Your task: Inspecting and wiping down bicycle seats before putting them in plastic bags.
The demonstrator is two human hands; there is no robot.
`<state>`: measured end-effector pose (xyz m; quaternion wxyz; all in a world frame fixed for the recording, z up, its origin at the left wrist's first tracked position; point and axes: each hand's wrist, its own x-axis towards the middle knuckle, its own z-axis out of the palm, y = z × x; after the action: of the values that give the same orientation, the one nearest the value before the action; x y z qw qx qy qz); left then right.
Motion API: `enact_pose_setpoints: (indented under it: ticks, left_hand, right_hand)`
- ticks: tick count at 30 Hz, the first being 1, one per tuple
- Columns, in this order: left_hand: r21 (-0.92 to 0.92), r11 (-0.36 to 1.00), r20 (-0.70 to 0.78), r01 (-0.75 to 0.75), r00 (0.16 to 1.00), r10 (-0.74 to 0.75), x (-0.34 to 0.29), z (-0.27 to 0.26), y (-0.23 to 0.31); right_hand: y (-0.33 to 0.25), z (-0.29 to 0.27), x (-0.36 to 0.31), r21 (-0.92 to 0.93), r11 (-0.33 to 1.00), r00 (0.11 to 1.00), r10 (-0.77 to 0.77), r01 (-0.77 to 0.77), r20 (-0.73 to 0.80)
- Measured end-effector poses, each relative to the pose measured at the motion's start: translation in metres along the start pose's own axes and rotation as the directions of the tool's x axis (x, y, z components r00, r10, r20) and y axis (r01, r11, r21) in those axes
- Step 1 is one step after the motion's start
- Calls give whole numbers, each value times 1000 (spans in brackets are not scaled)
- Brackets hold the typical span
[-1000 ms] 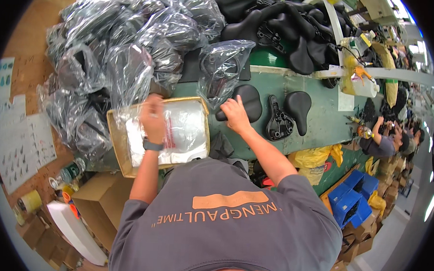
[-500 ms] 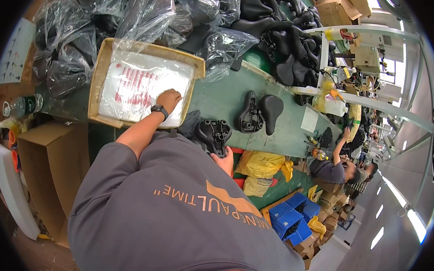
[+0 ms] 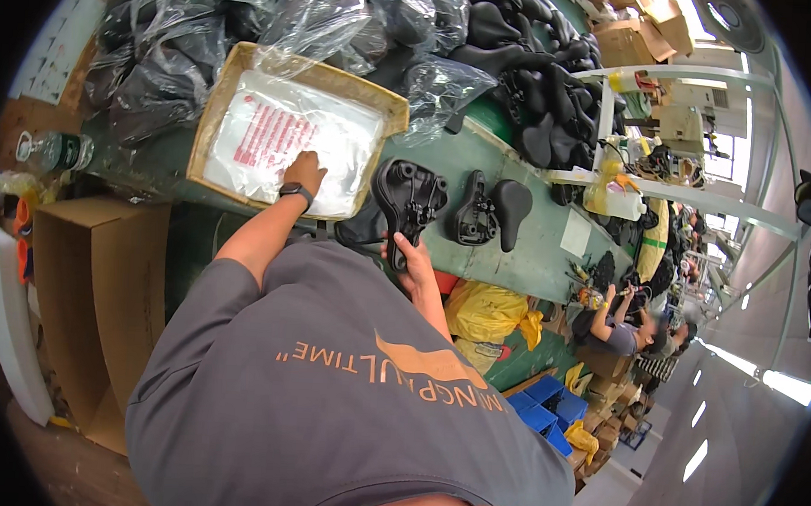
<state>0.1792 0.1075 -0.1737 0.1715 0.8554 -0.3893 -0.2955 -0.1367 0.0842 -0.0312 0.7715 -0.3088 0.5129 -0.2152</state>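
My right hand (image 3: pixel 414 264) grips a black bicycle saddle (image 3: pixel 410 196) by its narrow nose. The saddle's underside, with its rails and fittings, faces up. On a stack of clear plastic bags with red print (image 3: pixel 268 135), my left hand (image 3: pixel 305 171) rests with its fingers bent together at the top bag; its fingertips are partly hidden. The bags lie in a shallow cardboard box (image 3: pixel 204 146) on the green workbench. Right of the held saddle lie a second saddle (image 3: pixel 471 211), underside up, and a third (image 3: pixel 512 208), top side showing.
Plastic-wrapped saddles (image 3: pixel 169 71) and a pile of bare black saddles (image 3: pixel 539 96) cover the bench's far side. A plastic bottle (image 3: pixel 59 151) lies at left, above an open carton (image 3: pixel 99 231). Yellow bags (image 3: pixel 484 312) and blue bins (image 3: pixel 548 408) stand at right. Co-workers (image 3: pixel 624 330) sit beyond.
My right hand has raised the saddle up and away from my body, beside the box. My left hand's fingers have drawn together on the bags. The whole view has shifted slightly.
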Motion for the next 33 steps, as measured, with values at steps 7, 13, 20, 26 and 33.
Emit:
enact_pose_setpoints:
  ticks: [7, 13, 20, 26, 33]
  left_hand:
    - [-330, 942, 21, 52, 999, -48, 18, -25, 1]
    - [-882, 420, -248, -216, 968, -23, -12, -85, -9]
    - [-571, 670, -570, -474, 817, 93, -36, -112, 32]
    - [-171, 702, -396, -691, 701, 593, -68, -145, 65]
    - [-337, 624, -381, -705, 708, 595, -112, -233, 140]
  right_hand:
    - [26, 43, 99, -682, 426, 760, -575, 594, 302]
    - [16, 85, 105, -882, 261, 880, -384, 393, 279]
    - [-11, 109, 89, -859, -159, 796, -325, 487, 511]
    - [-22, 95, 101, -832, -246, 749, -363, 496, 554]
    - [-97, 86, 42, -93, 971, 914, 240, -221, 328]
